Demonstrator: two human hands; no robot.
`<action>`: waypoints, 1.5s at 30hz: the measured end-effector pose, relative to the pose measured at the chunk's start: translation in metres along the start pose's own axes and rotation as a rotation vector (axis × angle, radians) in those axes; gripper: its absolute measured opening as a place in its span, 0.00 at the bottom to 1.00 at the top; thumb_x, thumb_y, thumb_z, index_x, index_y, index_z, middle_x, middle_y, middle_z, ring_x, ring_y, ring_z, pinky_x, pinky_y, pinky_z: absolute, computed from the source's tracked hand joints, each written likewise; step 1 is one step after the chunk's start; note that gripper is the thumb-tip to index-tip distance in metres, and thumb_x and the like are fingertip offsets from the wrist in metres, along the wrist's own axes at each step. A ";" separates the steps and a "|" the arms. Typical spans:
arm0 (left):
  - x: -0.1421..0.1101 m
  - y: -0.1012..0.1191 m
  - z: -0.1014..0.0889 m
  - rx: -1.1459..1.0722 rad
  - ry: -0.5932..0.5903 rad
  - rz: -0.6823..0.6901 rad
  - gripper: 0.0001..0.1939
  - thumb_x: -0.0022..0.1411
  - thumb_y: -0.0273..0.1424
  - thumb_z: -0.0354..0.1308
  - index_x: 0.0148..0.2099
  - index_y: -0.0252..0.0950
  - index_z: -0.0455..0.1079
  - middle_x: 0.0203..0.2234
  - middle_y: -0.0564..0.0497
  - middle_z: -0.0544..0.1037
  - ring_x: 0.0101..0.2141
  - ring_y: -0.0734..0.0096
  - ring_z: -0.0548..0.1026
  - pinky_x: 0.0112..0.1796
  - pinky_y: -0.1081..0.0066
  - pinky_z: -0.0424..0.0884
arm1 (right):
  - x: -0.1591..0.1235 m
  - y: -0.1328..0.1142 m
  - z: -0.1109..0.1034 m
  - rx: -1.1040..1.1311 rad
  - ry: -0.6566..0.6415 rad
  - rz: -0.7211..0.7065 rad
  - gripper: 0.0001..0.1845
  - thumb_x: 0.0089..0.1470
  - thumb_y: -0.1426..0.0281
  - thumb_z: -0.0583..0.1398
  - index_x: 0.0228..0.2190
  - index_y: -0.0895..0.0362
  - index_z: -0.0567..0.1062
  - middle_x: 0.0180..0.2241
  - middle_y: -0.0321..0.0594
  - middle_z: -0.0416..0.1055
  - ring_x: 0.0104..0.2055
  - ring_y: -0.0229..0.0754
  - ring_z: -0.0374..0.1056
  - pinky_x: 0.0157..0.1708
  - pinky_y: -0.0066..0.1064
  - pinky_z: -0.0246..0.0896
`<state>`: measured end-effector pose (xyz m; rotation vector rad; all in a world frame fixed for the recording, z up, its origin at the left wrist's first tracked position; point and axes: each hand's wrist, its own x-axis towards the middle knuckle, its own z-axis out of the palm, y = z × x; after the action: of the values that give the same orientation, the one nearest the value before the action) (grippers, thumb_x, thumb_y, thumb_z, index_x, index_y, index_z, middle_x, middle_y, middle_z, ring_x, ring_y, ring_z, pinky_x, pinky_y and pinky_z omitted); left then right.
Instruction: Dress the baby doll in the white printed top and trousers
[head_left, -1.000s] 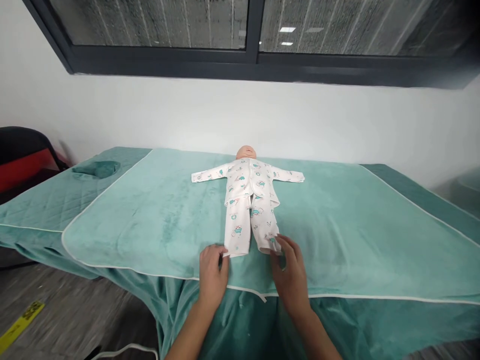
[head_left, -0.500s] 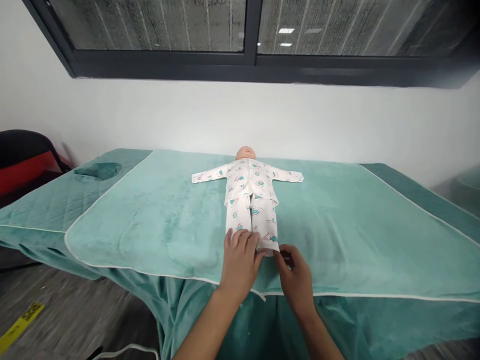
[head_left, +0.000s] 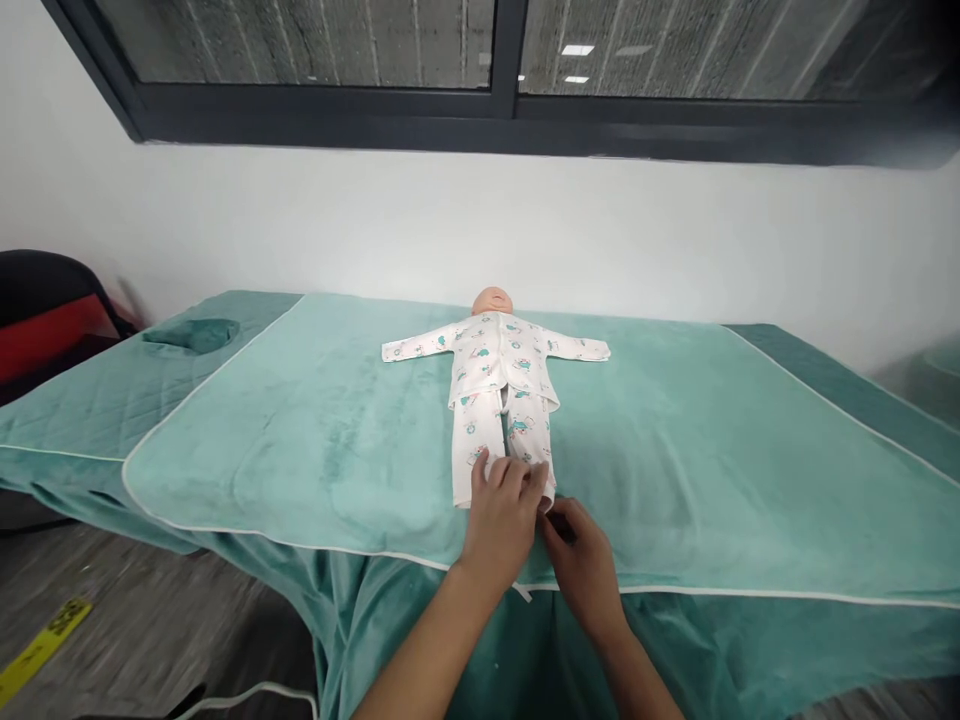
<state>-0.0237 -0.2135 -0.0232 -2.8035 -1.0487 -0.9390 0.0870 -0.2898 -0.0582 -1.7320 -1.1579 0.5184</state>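
Observation:
A baby doll lies on its back, head toward the wall, in a white printed jacket with its sleeves spread wide. White printed trousers cover its legs. My left hand reaches across the lower part of the trousers, its fingers bent onto the leg on the right. At that same leg's hem, my right hand pinches the cloth between thumb and forefinger. The doll's feet cannot be seen, and my left hand hides part of the leg ends.
A light green blanket with white piping lies under the doll, over a darker green cover. Behind stands a white wall below a dark window frame. A red and black chair is at left. Yellow tape marks the floor.
My left hand has moved right, from between the trouser legs onto the right one. That leg's hem is now drawn narrower, and my right hand has shifted slightly left with it.

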 end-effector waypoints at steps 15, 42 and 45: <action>0.001 0.017 0.003 0.133 -0.034 -0.061 0.25 0.67 0.34 0.50 0.65 0.37 0.60 0.41 0.46 0.72 0.44 0.60 0.68 0.59 0.43 0.55 | -0.001 0.011 -0.006 0.431 0.152 0.292 0.18 0.51 0.53 0.63 0.33 0.56 0.74 0.24 0.34 0.70 0.28 0.40 0.65 0.31 0.31 0.62; -0.016 0.001 -0.001 -0.069 0.133 -0.111 0.15 0.62 0.30 0.55 0.52 0.38 0.67 0.38 0.47 0.76 0.42 0.63 0.72 0.52 0.54 0.65 | -0.002 0.007 -0.027 0.330 -0.034 0.145 0.17 0.55 0.54 0.59 0.32 0.55 0.76 0.28 0.39 0.72 0.32 0.44 0.66 0.35 0.33 0.63; -0.028 -0.009 -0.011 -0.171 0.231 -0.099 0.13 0.64 0.26 0.53 0.50 0.38 0.67 0.39 0.46 0.75 0.42 0.65 0.72 0.45 0.61 0.69 | 0.008 0.005 -0.039 0.312 0.061 0.135 0.18 0.58 0.54 0.57 0.34 0.55 0.76 0.33 0.41 0.74 0.37 0.45 0.68 0.38 0.34 0.63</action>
<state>-0.0521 -0.2253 -0.0307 -2.7025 -1.1317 -1.3868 0.1224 -0.3015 -0.0438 -1.5487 -0.8684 0.6853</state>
